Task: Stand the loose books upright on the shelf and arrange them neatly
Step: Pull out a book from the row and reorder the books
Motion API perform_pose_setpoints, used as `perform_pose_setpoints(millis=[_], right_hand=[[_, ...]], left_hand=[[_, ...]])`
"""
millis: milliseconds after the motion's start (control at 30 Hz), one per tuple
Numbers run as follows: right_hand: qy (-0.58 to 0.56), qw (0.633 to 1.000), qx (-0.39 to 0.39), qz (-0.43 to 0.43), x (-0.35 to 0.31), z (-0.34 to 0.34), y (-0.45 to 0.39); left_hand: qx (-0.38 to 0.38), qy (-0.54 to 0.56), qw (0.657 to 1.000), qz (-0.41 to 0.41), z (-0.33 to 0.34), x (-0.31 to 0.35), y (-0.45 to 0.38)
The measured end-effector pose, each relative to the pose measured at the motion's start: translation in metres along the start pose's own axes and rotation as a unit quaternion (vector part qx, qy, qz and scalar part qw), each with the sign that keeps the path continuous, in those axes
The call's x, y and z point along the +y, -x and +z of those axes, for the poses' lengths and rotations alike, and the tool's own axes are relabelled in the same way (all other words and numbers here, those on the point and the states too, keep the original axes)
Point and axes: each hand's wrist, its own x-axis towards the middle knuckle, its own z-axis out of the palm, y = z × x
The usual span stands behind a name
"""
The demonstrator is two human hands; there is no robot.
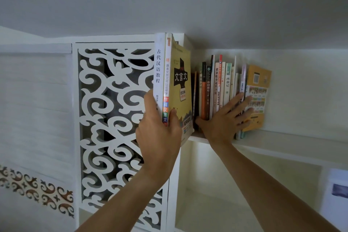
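My left hand [160, 130] grips two upright books at the shelf's left end: a white-spined book [159, 73] and a yellow-covered book [181, 84]. They stick out past the front edge of the white shelf board [273, 137]. My right hand [226, 118] lies flat with fingers spread against a row of several upright books [216, 84]. Its fingertips touch an orange-yellow book [258, 90] that leans at the row's right end.
A white fretwork side panel [113, 118] stands left of the shelf. The ceiling [188, 2] is close above the books. A white compartment [244, 184] opens below the shelf board. The shelf runs on to the right of the orange-yellow book.
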Motion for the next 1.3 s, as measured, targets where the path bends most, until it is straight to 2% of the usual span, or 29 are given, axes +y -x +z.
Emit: perform_pose_setpoints(millis=[367, 667, 933, 1167, 1300], right_hand=[[0.004, 1.000, 0.012, -0.005, 0.016, -0.007, -0.006], [-0.001, 1.000, 0.011, -0.005, 0.017, -0.007, -0.006], [-0.013, 0.999, 0.029, -0.003, 0.019, -0.010, -0.006], [-0.065, 0.998, 0.019, -0.009, 0.012, -0.027, -0.005], [-0.017, 0.999, 0.025, -0.020, 0.021, -0.018, -0.006]], left_hand=[[-0.022, 0.002, 1.000, 0.011, 0.027, 0.019, 0.007], [-0.028, 0.047, 0.998, -0.043, 0.061, 0.013, 0.001], [-0.064, 0.077, 0.995, 0.008, 0.092, 0.016, -0.001], [-0.061, -0.005, 0.998, 0.024, 0.098, 0.021, 0.005], [-0.043, 0.022, 0.999, 0.009, 0.082, 0.019, 0.014]])
